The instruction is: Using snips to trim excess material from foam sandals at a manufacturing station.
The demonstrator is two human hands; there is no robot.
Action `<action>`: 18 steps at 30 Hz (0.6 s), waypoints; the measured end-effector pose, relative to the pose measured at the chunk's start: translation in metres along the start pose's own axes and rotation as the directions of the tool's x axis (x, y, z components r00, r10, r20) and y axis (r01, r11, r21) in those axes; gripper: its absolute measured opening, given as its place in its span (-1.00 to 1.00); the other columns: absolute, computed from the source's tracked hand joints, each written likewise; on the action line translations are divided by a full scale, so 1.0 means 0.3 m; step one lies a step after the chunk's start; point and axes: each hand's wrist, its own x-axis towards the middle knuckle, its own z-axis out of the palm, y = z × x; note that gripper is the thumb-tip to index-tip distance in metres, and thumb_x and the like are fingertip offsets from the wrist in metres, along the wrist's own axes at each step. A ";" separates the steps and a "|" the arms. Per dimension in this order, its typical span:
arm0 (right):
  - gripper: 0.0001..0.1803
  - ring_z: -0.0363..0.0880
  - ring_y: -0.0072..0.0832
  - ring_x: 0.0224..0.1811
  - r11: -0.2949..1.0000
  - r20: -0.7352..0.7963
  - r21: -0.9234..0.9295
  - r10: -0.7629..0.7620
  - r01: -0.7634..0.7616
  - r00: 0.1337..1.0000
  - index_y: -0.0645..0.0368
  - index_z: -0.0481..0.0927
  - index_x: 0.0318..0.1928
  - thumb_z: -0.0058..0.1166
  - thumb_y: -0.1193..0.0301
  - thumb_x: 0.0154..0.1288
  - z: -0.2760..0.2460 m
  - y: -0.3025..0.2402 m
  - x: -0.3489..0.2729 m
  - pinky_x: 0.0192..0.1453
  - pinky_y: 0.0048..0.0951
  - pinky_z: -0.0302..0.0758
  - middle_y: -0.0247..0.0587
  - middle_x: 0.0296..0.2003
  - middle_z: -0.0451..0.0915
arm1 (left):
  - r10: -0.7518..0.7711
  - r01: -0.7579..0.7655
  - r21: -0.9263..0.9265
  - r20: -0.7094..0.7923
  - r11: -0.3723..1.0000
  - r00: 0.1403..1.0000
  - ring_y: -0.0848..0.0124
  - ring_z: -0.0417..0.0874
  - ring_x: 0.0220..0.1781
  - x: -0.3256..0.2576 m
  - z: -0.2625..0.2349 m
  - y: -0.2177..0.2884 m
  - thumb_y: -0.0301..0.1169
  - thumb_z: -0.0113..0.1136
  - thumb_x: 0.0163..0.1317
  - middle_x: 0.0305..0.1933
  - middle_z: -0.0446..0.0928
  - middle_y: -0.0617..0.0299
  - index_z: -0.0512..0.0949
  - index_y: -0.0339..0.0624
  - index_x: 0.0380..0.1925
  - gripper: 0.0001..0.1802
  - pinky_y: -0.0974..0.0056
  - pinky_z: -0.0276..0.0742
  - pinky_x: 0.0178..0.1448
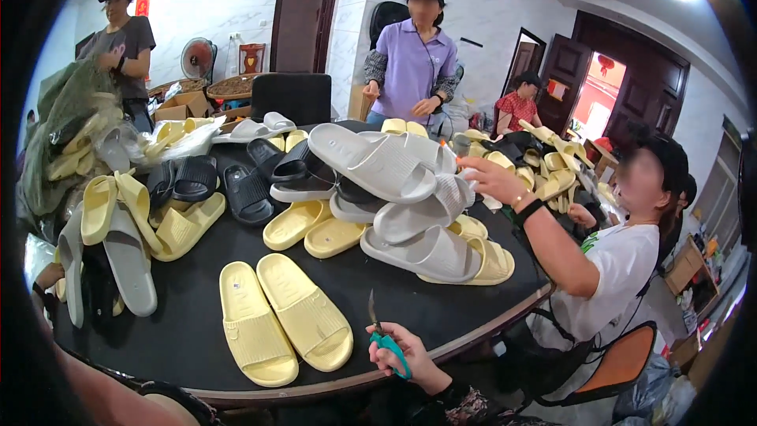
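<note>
Just right of a pair of pale yellow slides point(285, 318), my right hand point(400, 349) is closed around the teal handles of small scissors point(382, 338), blades pointing up. The slides lie side by side, soles down, on the black tabletop. A bare arm point(118, 394) crosses the lower left. What looks like my left hand point(50, 274), a dark band at its wrist, is at the left rim beside grey slides point(130, 268); its fingers are too dim to read. Yellow slides point(98, 209) and black slides point(195, 177) are heaped there too.
Grey slides point(374, 164) are stacked high at the table's centre, over yellow ones point(335, 237). On the right, a seated co-worker's hand point(493, 180) reaches toward the stack. A co-worker point(414, 63) stands across the table; another at far left handles a green mesh bag point(47, 142).
</note>
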 end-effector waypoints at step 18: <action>-0.56 0.37 -0.73 -0.53 0.993 -0.012 -0.013 -0.114 0.114 0.993 0.23 0.29 0.15 0.05 0.40 0.32 0.002 0.014 0.016 -0.54 -0.69 0.34 -0.31 -0.39 0.47 | 0.089 -0.090 -0.290 -0.018 0.953 0.996 0.24 0.47 -0.07 0.071 -0.126 0.143 -0.13 -0.01 0.23 -0.17 0.46 0.05 0.47 -0.32 -0.22 -0.59 0.21 0.32 0.05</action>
